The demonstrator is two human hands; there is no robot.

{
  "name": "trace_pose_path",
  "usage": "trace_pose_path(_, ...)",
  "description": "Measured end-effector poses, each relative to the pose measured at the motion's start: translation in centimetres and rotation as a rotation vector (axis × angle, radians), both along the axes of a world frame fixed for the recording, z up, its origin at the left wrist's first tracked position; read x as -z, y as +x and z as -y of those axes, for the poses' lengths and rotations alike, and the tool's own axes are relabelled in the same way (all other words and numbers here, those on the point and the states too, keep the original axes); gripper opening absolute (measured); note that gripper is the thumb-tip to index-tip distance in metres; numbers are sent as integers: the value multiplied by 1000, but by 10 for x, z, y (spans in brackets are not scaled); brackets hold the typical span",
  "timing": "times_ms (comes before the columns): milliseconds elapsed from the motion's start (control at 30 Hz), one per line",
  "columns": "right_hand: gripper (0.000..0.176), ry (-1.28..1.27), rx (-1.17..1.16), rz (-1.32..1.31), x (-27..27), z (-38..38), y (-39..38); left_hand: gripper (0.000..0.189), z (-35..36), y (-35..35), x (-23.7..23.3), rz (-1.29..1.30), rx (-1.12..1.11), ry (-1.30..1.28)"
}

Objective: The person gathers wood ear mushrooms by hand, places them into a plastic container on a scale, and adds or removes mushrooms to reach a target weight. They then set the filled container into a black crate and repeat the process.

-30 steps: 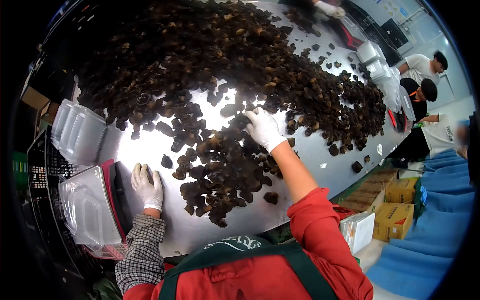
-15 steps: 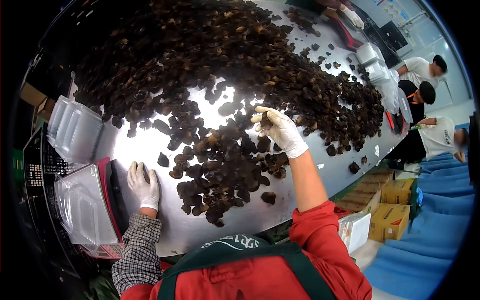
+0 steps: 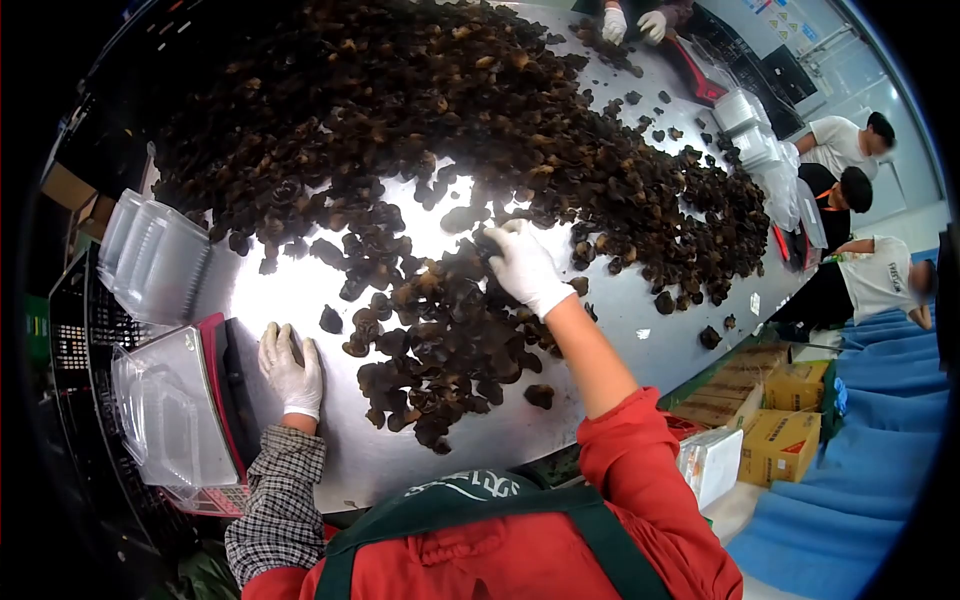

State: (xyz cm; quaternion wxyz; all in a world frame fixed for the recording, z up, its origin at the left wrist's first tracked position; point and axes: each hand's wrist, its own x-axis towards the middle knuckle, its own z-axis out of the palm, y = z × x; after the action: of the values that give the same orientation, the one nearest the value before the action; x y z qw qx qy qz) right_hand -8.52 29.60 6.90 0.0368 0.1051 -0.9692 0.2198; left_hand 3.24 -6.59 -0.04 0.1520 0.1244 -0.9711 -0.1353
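Note:
Dark brown wood ear mushrooms [image 3: 455, 330] lie in a loose heap on the metal table [image 3: 330, 455] in front of me. My right hand [image 3: 527, 268], in a white glove, is at the upper right edge of this heap. Its fingers are bent down and closed around a dark mushroom piece, mostly hidden by the hand. My left hand [image 3: 291, 372], also gloved, rests flat on the bare metal with fingers stretched out, holding nothing. Left of it stands a red-edged device [image 3: 222, 390] with a clear plastic box [image 3: 165, 420] on it.
A large mushroom pile [image 3: 400, 110] covers the far side. Stacked clear trays [image 3: 155, 260] stand at the left, beside a black crate [image 3: 70, 345]. Across the table a co-worker's gloved hands [image 3: 634, 24] are over mushrooms. More people and cardboard boxes [image 3: 780, 445] are at the right.
My right hand has moved left and down onto the heap, its palm turning downward. My left hand stays put. Both of the far co-worker's hands now show over the mushrooms.

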Motion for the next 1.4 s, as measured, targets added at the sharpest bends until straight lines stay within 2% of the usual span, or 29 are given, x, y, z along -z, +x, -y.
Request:
trace_pose_path(67,26,-4,-57,-68,21,4,-5,42,1,1,1,-3,-1,-4)
trace_pose_path(167,23,-224,37,-26,27,-1,-6,42,0,1,0,2,-2,21)
trace_pose_path(200,19,-257,-10,-85,20,-2,0,42,0,0,0,1,-4,18)
trace_pose_path(300,22,-359,-207,145,-11,6,37,43,0,2,1,18,-5,17)
trace_pose_path(367,29,-354,-433,211,-31,10,51,44,0,1,-1,27,-3,22)
trace_pose_path(400,36,-304,-431,337,-47,11,53,44,-1,0,-2,29,-4,27)
trace_pose_path(500,37,-458,-201,505,-70,9,30,45,-1,1,-4,38,-1,31)
trace_pose_path(533,36,-379,-209,342,-66,7,14,45,-1,0,-4,38,-3,30)
trace_pose_path(567,32,-317,-107,342,-60,10,0,45,-1,1,-4,38,-6,29)
trace_pose_path(700,31,135,-51,212,5,25,-20,44,-1,0,-4,20,-6,38)
trace_pose_path(733,33,125,-46,146,7,28,-13,44,0,0,-4,17,-4,34)
trace_pose_path(767,26,-28,-14,186,17,26,-10,44,0,1,-2,20,-4,33)
trace_pose_path(833,18,-140,2,117,12,27,10,43,2,5,-1,28,6,26)
trace_pose_path(900,12,-282,13,289,-5,30,33,43,1,1,0,-12,13,29)
trace_pose_path(933,11,-298,-109,81,-3,33,41,43,-1,1,-2,-1,4,17)
trace_pose_path(1033,13,-307,-279,-128,-6,37,56,43,1,2,-1,-10,15,24)
trace_pose_path(1167,19,-413,-231,-244,-15,31,68,44,2,2,0,-11,13,20)
trace_pose_path(1233,23,-502,-150,-205,-14,23,74,44,0,2,-2,-3,12,25)
trace_pose_path(1333,22,-1136,-23,183,-6,13,82,44,1,2,2,-5,8,14)
trace_pose_path(1400,15,-1244,65,303,-10,5,85,44,1,2,1,1,8,23)
